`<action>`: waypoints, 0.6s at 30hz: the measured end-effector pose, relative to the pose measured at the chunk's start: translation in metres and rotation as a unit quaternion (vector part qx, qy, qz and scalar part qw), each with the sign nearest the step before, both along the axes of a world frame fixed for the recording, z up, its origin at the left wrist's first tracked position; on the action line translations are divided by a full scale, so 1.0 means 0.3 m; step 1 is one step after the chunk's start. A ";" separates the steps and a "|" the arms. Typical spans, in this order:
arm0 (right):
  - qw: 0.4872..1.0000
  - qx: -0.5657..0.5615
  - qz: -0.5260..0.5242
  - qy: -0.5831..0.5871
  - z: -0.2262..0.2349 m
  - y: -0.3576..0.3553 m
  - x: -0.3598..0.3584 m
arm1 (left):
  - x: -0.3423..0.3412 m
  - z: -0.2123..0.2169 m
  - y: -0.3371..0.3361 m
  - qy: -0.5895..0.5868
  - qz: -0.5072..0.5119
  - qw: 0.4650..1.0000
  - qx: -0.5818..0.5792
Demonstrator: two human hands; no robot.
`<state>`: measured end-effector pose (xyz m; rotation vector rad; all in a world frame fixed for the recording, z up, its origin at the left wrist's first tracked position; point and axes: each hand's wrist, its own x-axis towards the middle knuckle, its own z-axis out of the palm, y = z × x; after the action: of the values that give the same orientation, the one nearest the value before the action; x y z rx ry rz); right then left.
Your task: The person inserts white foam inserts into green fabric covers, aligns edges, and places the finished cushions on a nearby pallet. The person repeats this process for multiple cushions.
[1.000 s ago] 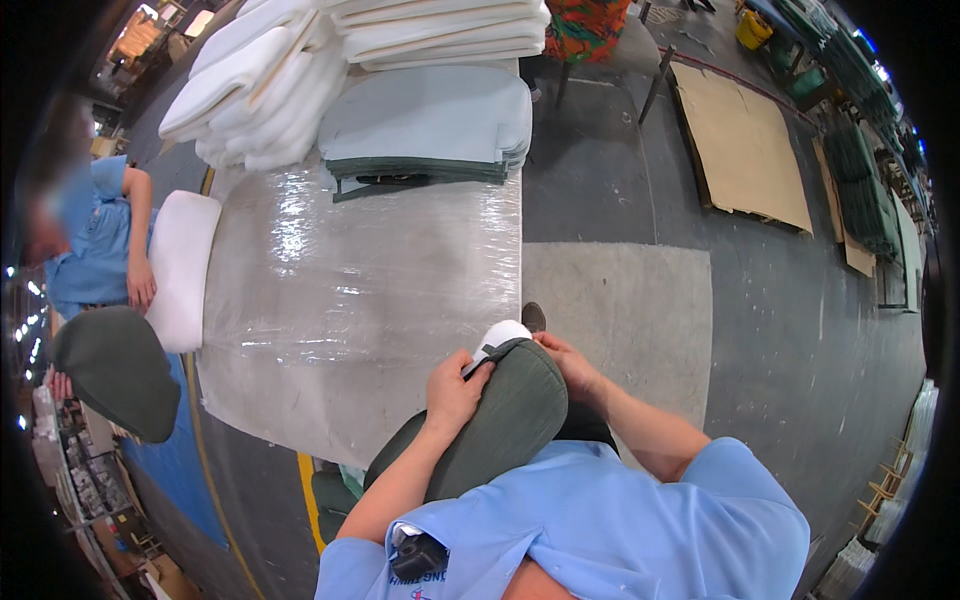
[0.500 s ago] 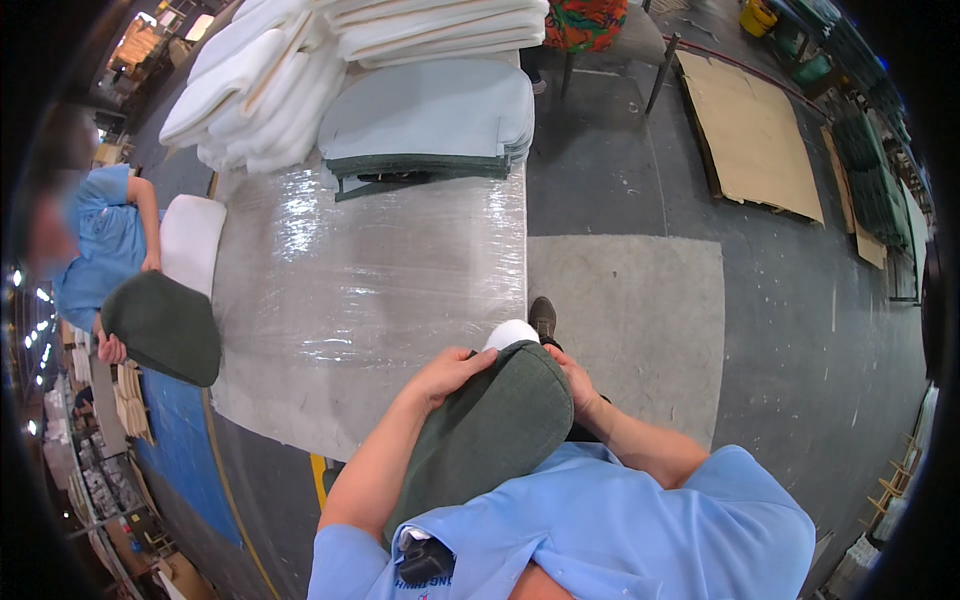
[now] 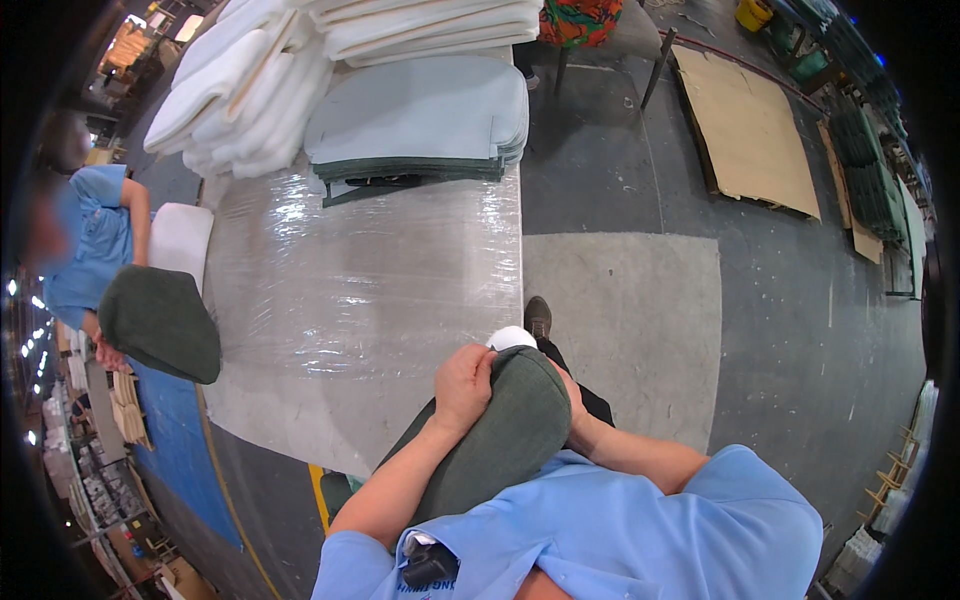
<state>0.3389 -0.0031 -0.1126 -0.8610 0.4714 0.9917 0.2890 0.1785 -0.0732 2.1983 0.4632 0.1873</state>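
I hold a dark green covered cushion (image 3: 495, 440) against my body at the near edge of a plastic-wrapped table (image 3: 360, 290). My left hand (image 3: 463, 385) grips its top edge. My right hand (image 3: 572, 400) holds the far right side, mostly hidden behind the cushion. A bit of white foam (image 3: 512, 337) pokes out at the cushion's top. Both hands are closed on it.
A co-worker in a blue shirt (image 3: 85, 250) stands at the left holding another green cushion (image 3: 160, 322). White foam pads (image 3: 250, 90) and a grey-green cushion stack (image 3: 420, 115) lie at the table's far end. Cardboard sheets (image 3: 750, 130) lie on the floor at right.
I have drawn the green cushion closer and more upright against me. The co-worker's green cushion has moved up and toward the table.
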 end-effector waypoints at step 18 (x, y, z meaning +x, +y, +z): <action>0.986 -0.020 -0.007 0.167 -0.123 0.026 0.135 | 0.176 -0.055 -0.049 0.004 0.004 0.997 -0.078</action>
<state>0.3794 0.0047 -0.1495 -0.7272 0.7844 1.1218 0.3417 0.1638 -0.0895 2.0464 0.4745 0.1410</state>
